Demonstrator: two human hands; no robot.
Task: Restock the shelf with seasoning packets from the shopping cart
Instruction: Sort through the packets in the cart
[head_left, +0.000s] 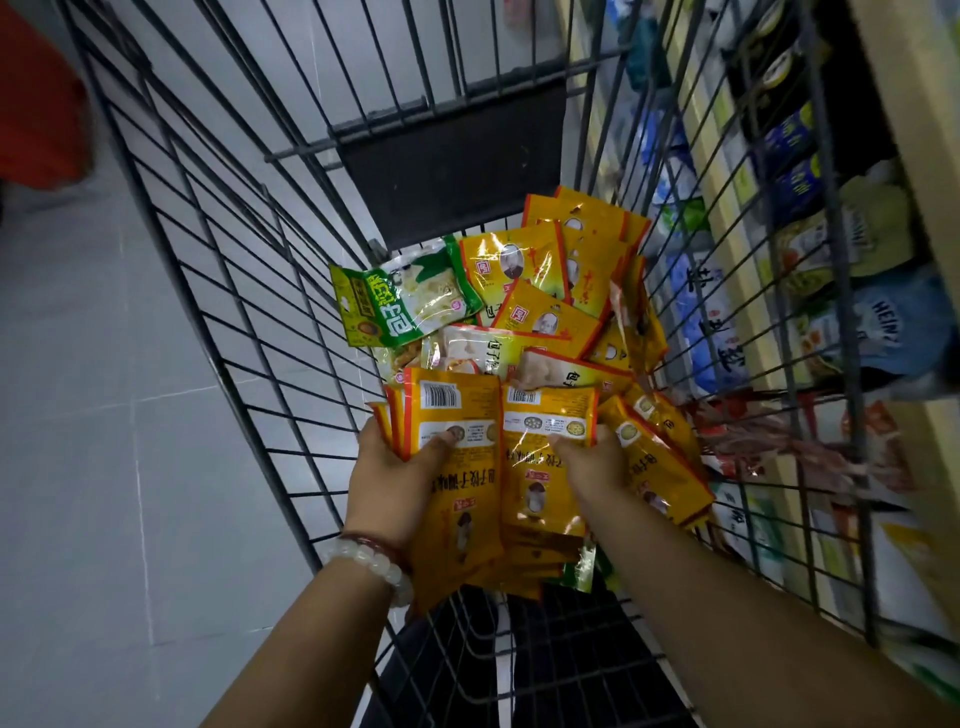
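Inside the black wire shopping cart (218, 291) lies a heap of yellow seasoning packets (550, 270), with a green and white packet (395, 306) at its left. My left hand (400, 467) grips a stack of yellow packets (457, 426), thumb on top. My right hand (592, 462) pinches another yellow packet (540, 467) beside that stack, low in the cart. More yellow packets (660, 457) lean against the cart's right wall. The shelf (904, 130) stands right of the cart, seen through its wires.
The shelf holds blue, green and white bags (717, 306) and red packets (753, 431) lower down. Grey tiled floor (104, 415) runs along the cart's left. A red object (36, 104) sits at the far left. A dark panel (452, 176) closes the cart's far end.
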